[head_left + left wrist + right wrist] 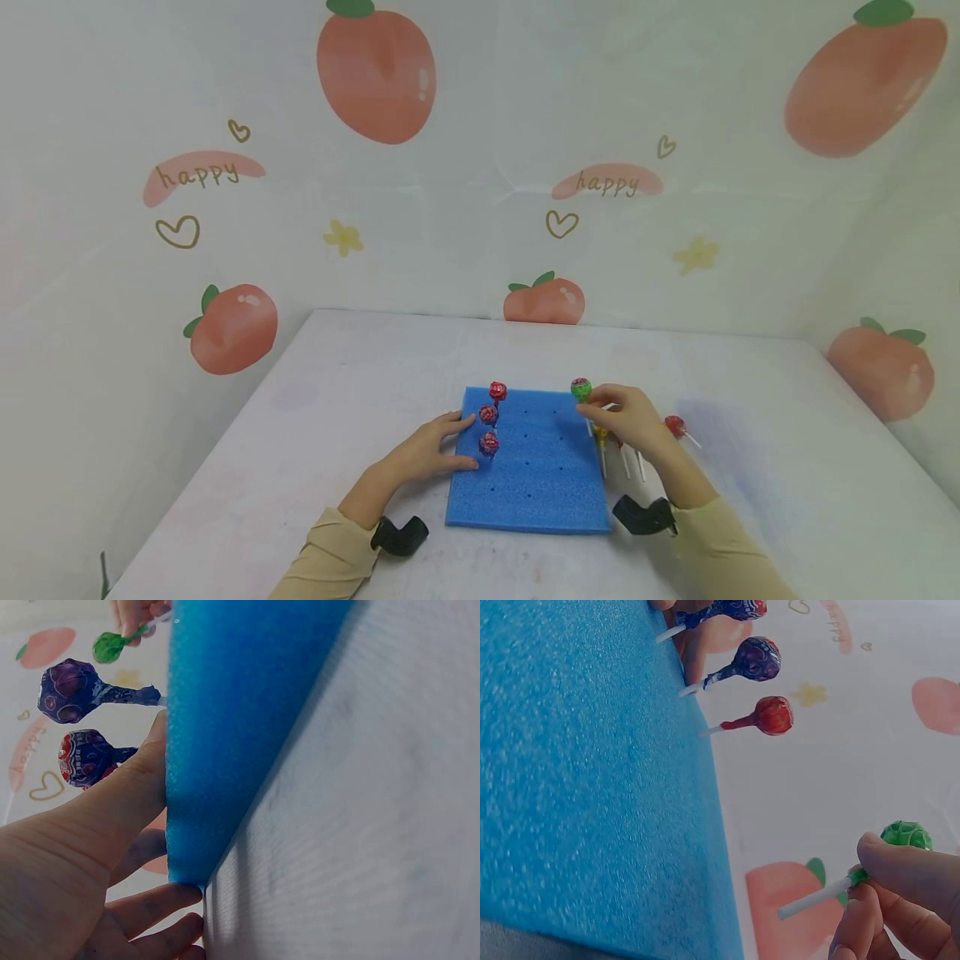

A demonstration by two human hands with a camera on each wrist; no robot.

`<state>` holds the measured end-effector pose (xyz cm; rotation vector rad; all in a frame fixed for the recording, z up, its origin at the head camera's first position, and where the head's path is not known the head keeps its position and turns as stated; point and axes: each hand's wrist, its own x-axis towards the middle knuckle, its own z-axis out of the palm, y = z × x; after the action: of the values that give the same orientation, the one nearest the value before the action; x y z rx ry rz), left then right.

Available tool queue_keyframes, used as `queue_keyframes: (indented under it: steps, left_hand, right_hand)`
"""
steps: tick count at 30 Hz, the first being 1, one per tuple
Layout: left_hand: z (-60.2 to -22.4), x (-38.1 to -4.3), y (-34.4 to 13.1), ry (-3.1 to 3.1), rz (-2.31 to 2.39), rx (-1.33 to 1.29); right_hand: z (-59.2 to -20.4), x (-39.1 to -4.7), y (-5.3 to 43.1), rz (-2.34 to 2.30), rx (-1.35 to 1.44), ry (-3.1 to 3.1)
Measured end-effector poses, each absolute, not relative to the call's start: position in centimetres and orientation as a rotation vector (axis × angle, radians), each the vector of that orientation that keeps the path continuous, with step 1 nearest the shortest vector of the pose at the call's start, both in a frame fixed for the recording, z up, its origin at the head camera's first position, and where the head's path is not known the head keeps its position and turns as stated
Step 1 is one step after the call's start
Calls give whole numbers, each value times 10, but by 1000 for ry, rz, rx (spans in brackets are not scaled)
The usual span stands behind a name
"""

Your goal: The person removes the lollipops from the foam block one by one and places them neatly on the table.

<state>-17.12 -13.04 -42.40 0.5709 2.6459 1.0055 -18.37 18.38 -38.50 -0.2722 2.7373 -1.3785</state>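
A blue foam board (pixel 540 508) with rows of small holes lies on the table. Three lollipops stand in its left column: a red one (pixel 497 391) at the back, a purple-wrapped one (pixel 757 658) in the middle, and a purple-and-red one (pixel 489 443) nearest. My left hand (pixel 423 450) rests at the board's left edge, thumb and fingers spread apart and fairly straight. With thumb and fingers, my right hand (pixel 626 421) pinches a green lollipop (pixel 581 389) just below its candy. Its white stick (pixel 814 898) points down, near the board's back right corner.
More lollipops lie right of the board, partly hidden under my right hand, among them a yellow one (pixel 601 435) and a red one (pixel 676 426). The white table (pixel 360 358) ends at a fruit-printed backdrop (pixel 450 208).
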Motion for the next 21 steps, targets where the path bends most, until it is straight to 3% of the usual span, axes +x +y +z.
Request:
queue_keyframes:
  steps: [21]
  left_hand:
    - [-424,-171,-131,2643,1002,578]
  right_hand:
    - [-379,-175,207,-1321,-109,2787]
